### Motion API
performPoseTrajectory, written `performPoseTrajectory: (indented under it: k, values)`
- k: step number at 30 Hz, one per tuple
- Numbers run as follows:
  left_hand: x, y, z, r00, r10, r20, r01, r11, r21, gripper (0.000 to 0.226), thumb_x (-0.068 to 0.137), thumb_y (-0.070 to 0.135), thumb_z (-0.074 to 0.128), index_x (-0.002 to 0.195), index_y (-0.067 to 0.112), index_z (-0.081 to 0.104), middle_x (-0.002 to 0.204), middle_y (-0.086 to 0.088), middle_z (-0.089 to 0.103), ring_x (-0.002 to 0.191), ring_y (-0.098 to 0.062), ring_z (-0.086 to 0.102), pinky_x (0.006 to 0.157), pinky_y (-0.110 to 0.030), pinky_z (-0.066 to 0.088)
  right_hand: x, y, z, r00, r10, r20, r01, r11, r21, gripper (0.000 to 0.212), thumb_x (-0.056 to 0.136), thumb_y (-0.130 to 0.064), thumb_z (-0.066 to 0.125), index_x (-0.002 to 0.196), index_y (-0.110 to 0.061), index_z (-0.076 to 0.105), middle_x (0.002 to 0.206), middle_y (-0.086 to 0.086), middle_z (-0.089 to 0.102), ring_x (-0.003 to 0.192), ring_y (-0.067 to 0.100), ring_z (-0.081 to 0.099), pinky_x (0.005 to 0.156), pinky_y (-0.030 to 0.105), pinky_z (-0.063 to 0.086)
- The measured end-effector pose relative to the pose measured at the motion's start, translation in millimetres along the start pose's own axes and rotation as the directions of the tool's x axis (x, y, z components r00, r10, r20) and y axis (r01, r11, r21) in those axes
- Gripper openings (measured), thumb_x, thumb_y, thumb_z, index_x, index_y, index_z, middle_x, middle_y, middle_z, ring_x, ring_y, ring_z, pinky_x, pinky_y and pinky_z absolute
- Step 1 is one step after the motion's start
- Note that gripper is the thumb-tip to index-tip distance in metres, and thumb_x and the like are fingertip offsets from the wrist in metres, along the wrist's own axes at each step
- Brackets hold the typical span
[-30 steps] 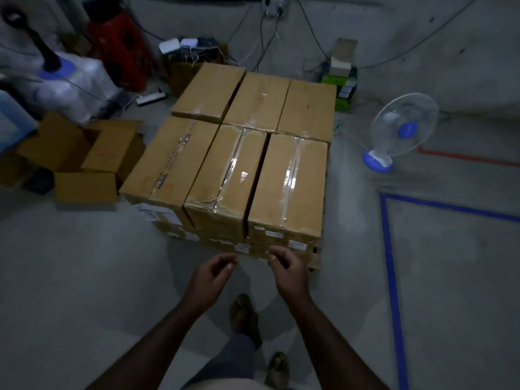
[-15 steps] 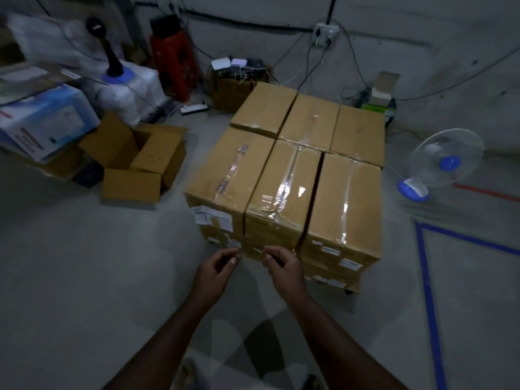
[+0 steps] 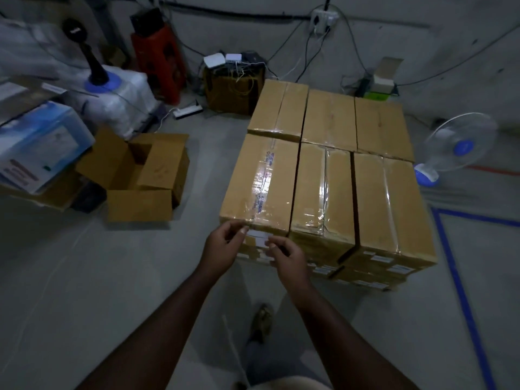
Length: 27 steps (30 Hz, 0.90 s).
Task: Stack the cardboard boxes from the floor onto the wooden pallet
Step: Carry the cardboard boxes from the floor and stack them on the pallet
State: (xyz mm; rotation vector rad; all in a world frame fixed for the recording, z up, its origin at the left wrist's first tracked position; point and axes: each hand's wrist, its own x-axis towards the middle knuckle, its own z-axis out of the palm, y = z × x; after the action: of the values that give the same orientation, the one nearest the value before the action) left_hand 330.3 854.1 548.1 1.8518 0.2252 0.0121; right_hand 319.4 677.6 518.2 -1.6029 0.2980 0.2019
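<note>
I see my left hand (image 3: 222, 249) and right hand (image 3: 287, 256) loosely curled, grasping nothing, mid-frame before the stacked boxes (image 3: 326, 175)

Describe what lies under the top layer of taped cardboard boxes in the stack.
Under the top layer of boxes, more labelled boxes show at the front edge. How many layers there are, and the wooden pallet beneath, cannot be seen: the stack covers them.

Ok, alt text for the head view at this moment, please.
Two bare hands, left hand and right hand, hover empty with loosely curled fingers at the near edge of a stack of taped cardboard boxes, six across the top layer. An open empty carton sits on the floor to the left, a white fan to the right.
</note>
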Motion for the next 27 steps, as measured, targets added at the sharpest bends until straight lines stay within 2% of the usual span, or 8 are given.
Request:
performPoseTrajectory:
  k: [5,11,15,18,20,21,24,27]
  values:
    - [80.6,-21.1,-12.1,0.997,-0.026,0.069,0.023,0.999,0.049,0.024,0.099,0.016,0.065,0.122,0.017,0.069,0.11,0.011,0.071,0.099,0.009,0.066,0.085,-0.014,0.052,75.3,8.9,32.4,0.994,0.061,-0.092,-0.055,0.996,0.066,0.014,0.099,-0.01,0.066,0.108,-0.016,0.075,0.105,0.003,0.077,0.102,0.025,0.073,0.09,0.043,0.059]
    - [171.9,-51.6,-35.3,0.987,-0.133,0.092,0.121,0.984,0.127,0.028,0.097,0.014,0.067,0.125,0.012,0.068,0.112,0.003,0.071,0.099,0.004,0.065,0.078,-0.005,0.048,156.6,-2.4,79.6,0.974,0.18,-0.139,-0.17,0.982,0.08,0.014,0.097,-0.01,0.068,0.109,-0.016,0.073,0.105,0.005,0.075,0.104,0.031,0.072,0.091,0.048,0.058]
    - [230.9,-55.5,-39.2,0.976,-0.17,0.134,0.149,0.976,0.157,0.028,0.096,0.012,0.068,0.123,0.009,0.067,0.109,0.0,0.071,0.097,-0.002,0.065,0.087,-0.019,0.055,203.6,-22.0,90.8,0.956,0.234,-0.177,-0.233,0.972,0.026,0.012,0.098,-0.017,0.068,0.107,-0.023,0.073,0.107,0.0,0.075,0.101,0.022,0.073,0.092,0.049,0.06]
    - [277.4,-55.0,-36.0,0.97,-0.173,0.171,0.144,0.975,0.171,0.026,0.096,0.008,0.067,0.121,0.006,0.067,0.104,0.001,0.069,0.091,0.005,0.061,0.075,-0.004,0.048,242.8,-26.4,96.9,0.948,0.232,-0.22,-0.244,0.969,-0.032,0.013,0.095,-0.029,0.071,0.108,-0.029,0.073,0.108,-0.005,0.076,0.103,0.017,0.071,0.095,0.053,0.058]
    - [313.1,-60.5,-34.6,0.96,-0.186,0.208,0.155,0.975,0.159,0.028,0.096,0.011,0.067,0.124,0.007,0.066,0.106,0.001,0.068,0.092,0.005,0.061,0.074,-0.003,0.047,270.9,-29.8,104.3,0.939,0.248,-0.239,-0.266,0.963,-0.047,0.012,0.095,-0.028,0.071,0.106,-0.033,0.072,0.109,-0.006,0.076,0.105,0.017,0.071,0.096,0.053,0.058]
    - [329.8,-64.4,-34.9,0.953,-0.199,0.228,0.166,0.974,0.155,0.03,0.097,0.013,0.067,0.126,0.008,0.066,0.109,0.001,0.068,0.094,0.004,0.061,0.077,-0.006,0.05,283.6,-30.7,108.2,0.93,0.265,-0.254,-0.285,0.957,-0.045,0.012,0.095,-0.027,0.071,0.105,-0.034,0.072,0.109,-0.005,0.075,0.105,0.017,0.071,0.096,0.053,0.058]
    - [383.2,-84.5,-32.6,0.929,-0.253,0.268,0.216,0.963,0.162,0.038,0.095,0.016,0.07,0.132,0.01,0.062,0.121,-0.004,0.067,0.108,-0.015,0.065,0.096,-0.034,0.055,322.2,-38.2,120.9,0.908,0.303,-0.29,-0.328,0.944,-0.038,0.014,0.097,-0.023,0.07,0.109,-0.03,0.07,0.112,-0.003,0.073,0.105,0.018,0.07,0.096,0.051,0.059]
    - [428.3,-108.9,-22.3,0.904,-0.337,0.263,0.269,0.927,0.263,0.068,0.088,0.026,0.079,0.146,0.011,0.048,0.147,-0.01,0.052,0.131,-0.027,0.052,0.104,-0.039,0.048,361.5,-34.3,124.2,0.894,0.316,-0.317,-0.358,0.93,-0.084,0.021,0.098,-0.024,0.069,0.118,-0.03,0.067,0.124,-0.002,0.07,0.113,0.017,0.066,0.093,0.044,0.059]
